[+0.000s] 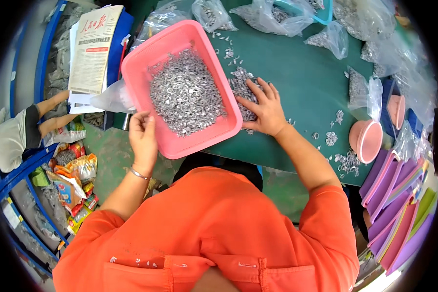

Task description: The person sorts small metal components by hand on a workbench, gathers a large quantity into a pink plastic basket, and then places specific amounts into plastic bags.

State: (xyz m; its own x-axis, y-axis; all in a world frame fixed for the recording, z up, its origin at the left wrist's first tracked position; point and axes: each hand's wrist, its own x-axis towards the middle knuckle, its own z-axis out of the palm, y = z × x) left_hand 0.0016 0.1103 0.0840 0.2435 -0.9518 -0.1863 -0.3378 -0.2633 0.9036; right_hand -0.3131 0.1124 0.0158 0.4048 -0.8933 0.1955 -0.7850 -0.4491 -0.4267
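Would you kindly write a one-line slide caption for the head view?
Left hand grips a pink tray of small metal parts while the right hand rests on a loose pile on the green table.

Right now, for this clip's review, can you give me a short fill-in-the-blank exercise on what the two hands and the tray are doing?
1. The tray full of small metal parts is coloured ____.
2. The left hand holds the tray at its ____ edge.
3. The right hand lies flat on a pile of loose parts on the ____ table.
4. The two bowls to the person's right are coloured ____.

Missing words: pink; near; green; pink.
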